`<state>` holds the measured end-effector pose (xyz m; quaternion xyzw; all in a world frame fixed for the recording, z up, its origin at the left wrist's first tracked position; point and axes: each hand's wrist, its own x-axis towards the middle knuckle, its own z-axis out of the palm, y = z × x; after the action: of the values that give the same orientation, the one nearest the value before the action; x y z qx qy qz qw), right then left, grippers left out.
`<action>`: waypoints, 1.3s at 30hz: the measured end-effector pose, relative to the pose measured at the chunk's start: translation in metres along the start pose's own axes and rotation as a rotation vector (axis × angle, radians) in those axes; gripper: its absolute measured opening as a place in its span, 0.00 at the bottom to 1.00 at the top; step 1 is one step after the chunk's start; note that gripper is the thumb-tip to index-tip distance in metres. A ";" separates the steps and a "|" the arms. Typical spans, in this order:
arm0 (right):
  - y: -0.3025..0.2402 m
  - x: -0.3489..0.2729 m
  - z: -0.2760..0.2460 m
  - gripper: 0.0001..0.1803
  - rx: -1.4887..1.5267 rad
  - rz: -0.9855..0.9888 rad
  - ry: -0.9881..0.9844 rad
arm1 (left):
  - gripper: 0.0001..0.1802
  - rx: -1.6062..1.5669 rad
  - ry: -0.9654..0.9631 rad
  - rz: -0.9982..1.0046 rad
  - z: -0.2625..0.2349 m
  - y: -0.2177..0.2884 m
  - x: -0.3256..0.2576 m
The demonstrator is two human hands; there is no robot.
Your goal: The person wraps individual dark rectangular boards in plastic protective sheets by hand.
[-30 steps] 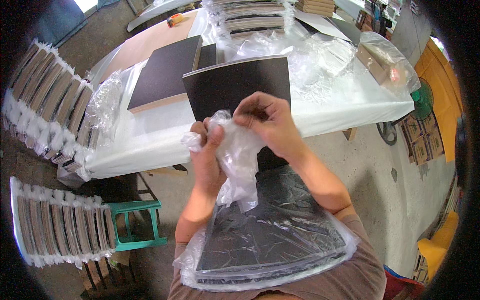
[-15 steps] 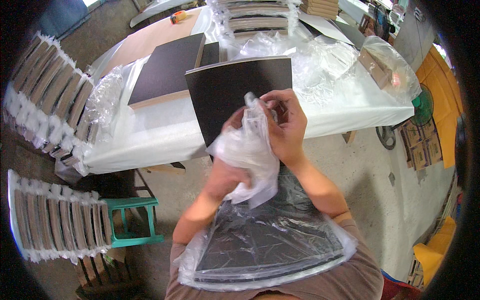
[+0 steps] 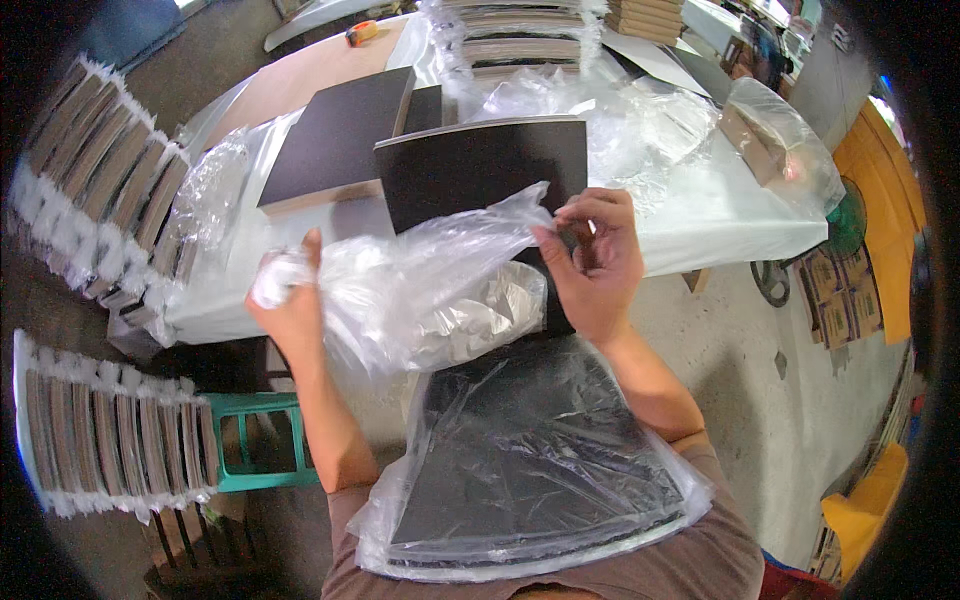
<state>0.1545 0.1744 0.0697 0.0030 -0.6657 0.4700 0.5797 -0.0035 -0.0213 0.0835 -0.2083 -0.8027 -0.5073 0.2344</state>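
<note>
A clear plastic bag (image 3: 400, 270) is stretched between my two hands. My left hand (image 3: 292, 300) is closed round a bunched end of it, thumb pointing up. At the other end my right hand (image 3: 597, 255) pinches the bag's edge between thumb and fingers. Below my hands, a black board in a clear plastic wrap (image 3: 530, 450) rests on my lap against my body, its far end under loose plastic. Just beyond the bag stands a bare black panel (image 3: 490, 165), leaning at the table's near edge; its lower part is hidden by the bag.
A table (image 3: 720, 240) under white sheeting holds a stack of black boards (image 3: 340, 130), crumpled plastic (image 3: 650, 120) and an orange tape roll (image 3: 361, 33). Plastic-wrapped board stacks (image 3: 110, 170) stand at left, with another stack (image 3: 115, 430) on a green stool (image 3: 255, 440). A fan (image 3: 848, 215) is at right.
My hands have moved apart, the left going outward to the left. The bag, gathered in a bundle before, is now drawn out sideways between them.
</note>
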 end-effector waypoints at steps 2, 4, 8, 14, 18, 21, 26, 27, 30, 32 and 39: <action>-0.005 -0.001 0.004 0.15 -0.027 -0.069 -0.073 | 0.08 -0.228 -0.075 0.245 0.012 0.043 -0.011; -0.007 -0.001 0.005 0.17 -0.114 -0.215 -0.184 | 0.10 -0.373 -0.298 0.388 0.024 0.067 -0.023; -0.017 -0.003 0.009 0.16 -0.084 -0.188 -0.157 | 0.16 -0.740 -0.617 -0.197 0.043 0.068 -0.040; -0.020 0.024 -0.012 0.25 0.542 0.694 -0.232 | 0.17 -0.854 -0.589 -0.493 0.034 0.067 -0.041; -0.019 0.024 -0.003 0.29 0.827 1.028 -0.414 | 0.25 -0.905 -0.557 -0.160 0.037 0.078 -0.047; -0.014 0.035 -0.010 0.32 0.625 0.819 -0.337 | 0.29 -0.737 -0.671 -0.119 0.031 0.064 -0.046; -0.014 0.040 -0.018 0.37 0.637 0.663 -0.346 | 0.27 -0.680 -0.783 -0.232 0.027 0.068 -0.044; -0.016 0.036 -0.015 0.37 0.564 0.605 -0.402 | 0.26 -0.695 -0.763 -0.211 0.030 0.071 -0.045; -0.019 0.036 -0.007 0.38 0.344 0.543 -0.433 | 0.21 -0.721 -0.720 -0.231 0.034 0.073 -0.049; -0.027 0.041 -0.003 0.38 0.334 0.611 -0.399 | 0.18 -0.720 -0.726 -0.343 0.034 0.069 -0.052; 0.000 0.014 0.008 0.04 0.155 0.463 -0.304 | 0.05 -0.906 -0.436 -0.352 0.061 0.063 -0.065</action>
<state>0.1431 0.1769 0.0813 -0.0341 -0.6899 0.6335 0.3486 0.0743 0.0530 0.0677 -0.2514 -0.5561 -0.7797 -0.1399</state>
